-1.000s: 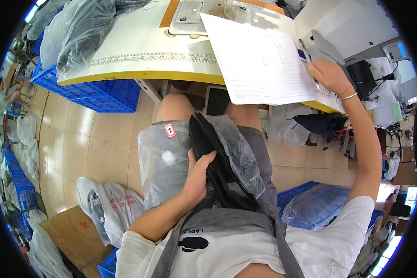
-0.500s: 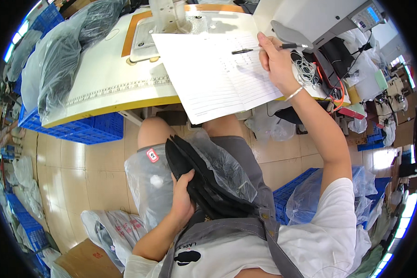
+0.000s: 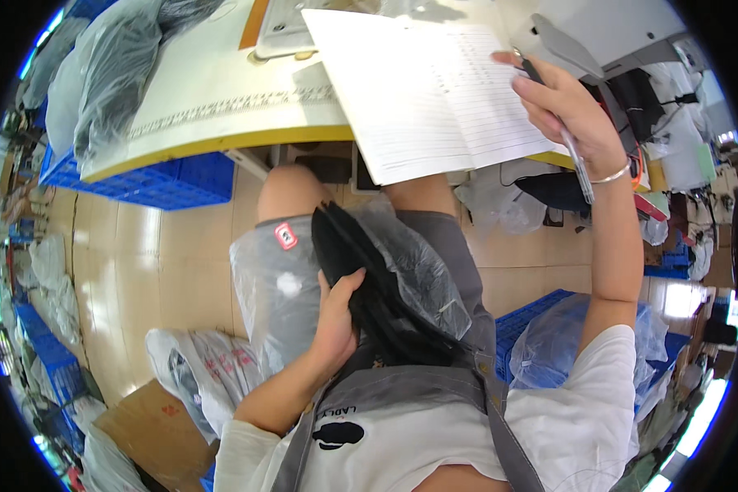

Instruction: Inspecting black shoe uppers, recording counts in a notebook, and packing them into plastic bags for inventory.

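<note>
While the person sits at the desk (image 3: 221, 90), the left hand (image 3: 336, 316) lies on the lap and presses a black garment (image 3: 361, 279) against the thigh. Its fingers are curled around the near edge of the folded cloth, the thumb up on the dark fabric, so the bundle does not slide off the knees. The garment sits half inside a clear plastic bag (image 3: 283, 287), which is spread over both legs; a small red and white label (image 3: 285, 236) is on the bag near the left knee. I think the bag is open toward the person, but the crumpled film makes this hard to see.

The right hand (image 3: 570, 107) is raised over the front edge of the desk. Its fingers are closed on a pen (image 3: 562, 135), the shaft running down past the wrist, where a thin bracelet (image 3: 611, 175) shows. This hand touches the right edge of a notebook (image 3: 426, 90), which lies open on the desk and hangs partly over the yellow rim, with its lined page turned toward the person so it can be read and written from the seat.

Behind the notebook a grey sewing machine (image 3: 607, 29) stands at the right. On the left part of the desk, more bagged dark clothes (image 3: 115, 74) are piled. Blue crates (image 3: 172, 176) stand under the desk, and another blue crate (image 3: 533, 316) with a bag is beside the right leg.
</note>
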Demonstrator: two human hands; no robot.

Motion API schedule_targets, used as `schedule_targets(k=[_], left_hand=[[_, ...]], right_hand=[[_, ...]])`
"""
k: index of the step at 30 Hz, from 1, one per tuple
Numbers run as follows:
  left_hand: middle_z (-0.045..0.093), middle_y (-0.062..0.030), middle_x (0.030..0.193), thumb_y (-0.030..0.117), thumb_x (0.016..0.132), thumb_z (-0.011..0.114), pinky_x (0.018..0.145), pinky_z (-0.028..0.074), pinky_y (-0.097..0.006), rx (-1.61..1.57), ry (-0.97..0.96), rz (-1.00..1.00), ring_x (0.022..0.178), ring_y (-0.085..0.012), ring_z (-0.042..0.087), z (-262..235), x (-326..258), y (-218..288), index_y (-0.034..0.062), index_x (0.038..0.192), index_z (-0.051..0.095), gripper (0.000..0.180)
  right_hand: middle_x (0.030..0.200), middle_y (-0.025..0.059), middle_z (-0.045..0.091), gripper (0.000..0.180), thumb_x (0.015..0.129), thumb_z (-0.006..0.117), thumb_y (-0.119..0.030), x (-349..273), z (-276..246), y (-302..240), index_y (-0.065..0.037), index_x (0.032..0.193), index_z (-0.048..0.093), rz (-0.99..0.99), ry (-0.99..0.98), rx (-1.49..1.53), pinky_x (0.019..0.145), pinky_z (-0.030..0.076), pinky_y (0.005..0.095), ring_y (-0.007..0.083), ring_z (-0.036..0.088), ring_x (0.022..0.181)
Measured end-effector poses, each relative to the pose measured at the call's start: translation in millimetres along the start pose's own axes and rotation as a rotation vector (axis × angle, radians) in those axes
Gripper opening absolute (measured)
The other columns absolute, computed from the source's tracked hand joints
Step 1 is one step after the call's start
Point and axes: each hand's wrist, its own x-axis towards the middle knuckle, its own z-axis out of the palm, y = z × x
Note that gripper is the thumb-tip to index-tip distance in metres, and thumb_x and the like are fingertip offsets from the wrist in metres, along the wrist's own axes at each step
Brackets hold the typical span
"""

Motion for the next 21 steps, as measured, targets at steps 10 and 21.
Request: schedule_targets(k=[10,21], left_hand=[[0.052,-0.0078,0.107,0.007,0.081,0.059,0.08,0.048,-0.037,-0.01,0.037,0.048,0.096,-0.0207,0.055,7.7,-0.7,-3.9,0.0108,0.12,0.037,0.045],[0.048,-0.0109,0.11,0.01,0.081,0.059,0.086,0.044,-0.036,0.04,-0.007,0.063,0.101,-0.0214,0.05,17.4,-3.8,-1.0,0.0089,0.118,0.029,0.047]], right_hand=[[0.056,-0.0031,0.037,0.068,0.088,0.05,-0.043,1.9,-2.6,16.3,0.004,0.132,0.027,0.076,0.053,0.777,0.049,0.039,0.0181,0.0057,0.042,0.053],[0.055,-0.0019,0.046,0.043,0.093,0.041,-0.038,51.9,-8.2,53.2,-0.001,0.086,0.061,-0.196,0.264,0.079,0.046,0.036,0.0198,0.0056,0.044,0.047]])
